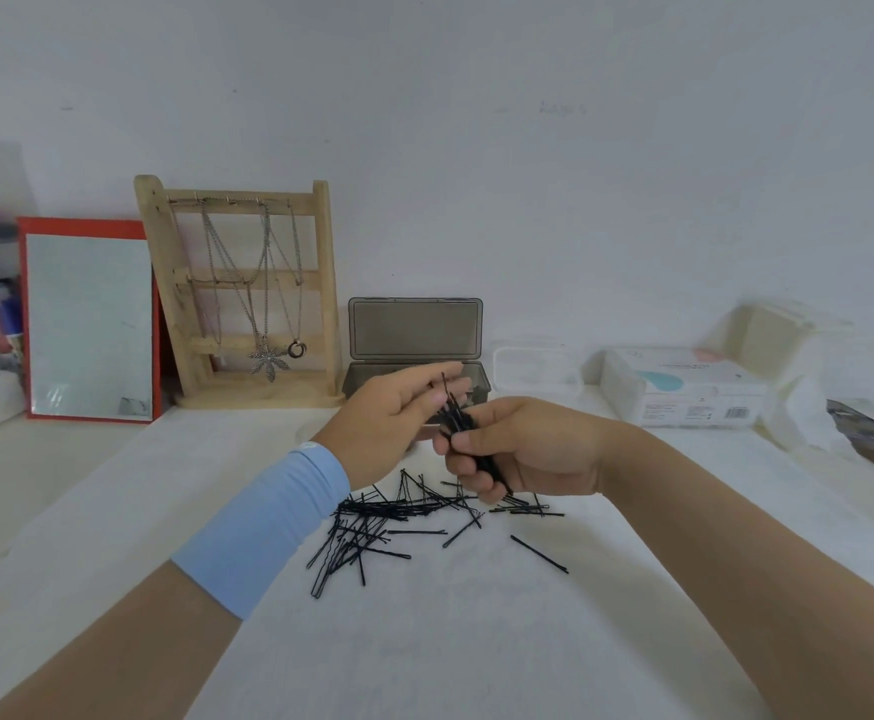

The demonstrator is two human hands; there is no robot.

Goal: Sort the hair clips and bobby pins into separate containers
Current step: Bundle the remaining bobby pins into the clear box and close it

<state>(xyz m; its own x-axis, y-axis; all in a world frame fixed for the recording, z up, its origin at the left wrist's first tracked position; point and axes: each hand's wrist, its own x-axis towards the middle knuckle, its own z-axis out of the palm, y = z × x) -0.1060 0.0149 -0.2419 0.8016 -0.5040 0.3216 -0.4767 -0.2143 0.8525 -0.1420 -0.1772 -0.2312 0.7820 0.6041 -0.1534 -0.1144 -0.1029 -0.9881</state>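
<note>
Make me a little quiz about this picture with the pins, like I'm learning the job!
1. True or false: the lid of the grey box stands open.
2. Which hand grips a bunch of bobby pins? A) left B) right
3. Fill in: the necklaces hang on a wooden ____.

Key: 1 true. 2 B, the right hand. 3 stand.

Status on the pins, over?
Right hand grips black bobby-pin bundle; left fingers straight beside it. Loose pins scattered on white table. Open grey plastic box behind.
</note>
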